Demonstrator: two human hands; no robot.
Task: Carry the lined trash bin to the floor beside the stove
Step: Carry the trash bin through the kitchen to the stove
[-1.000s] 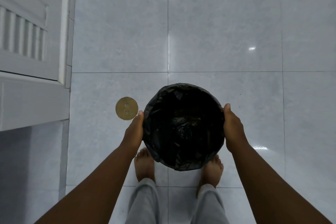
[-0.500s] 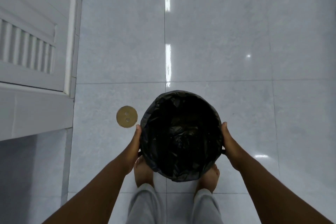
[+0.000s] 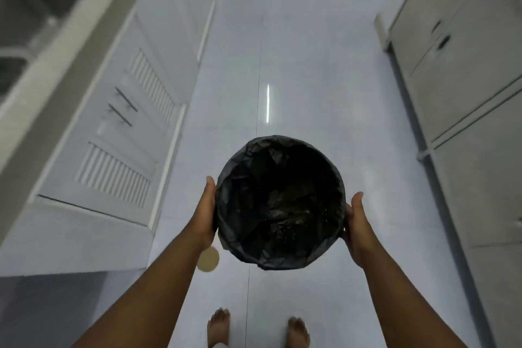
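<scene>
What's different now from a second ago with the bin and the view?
The head has tilted up: the aisle between the white cabinets and grey cabinets now shows. The lined trash bin sits farther from the feet. The left hand and right hand still clasp its sides.

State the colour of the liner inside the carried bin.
Black liner, seen best in the head view.

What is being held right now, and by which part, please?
The lined trash bin, clasped at opposite sides of its upper wall by the left hand and right hand.
</scene>
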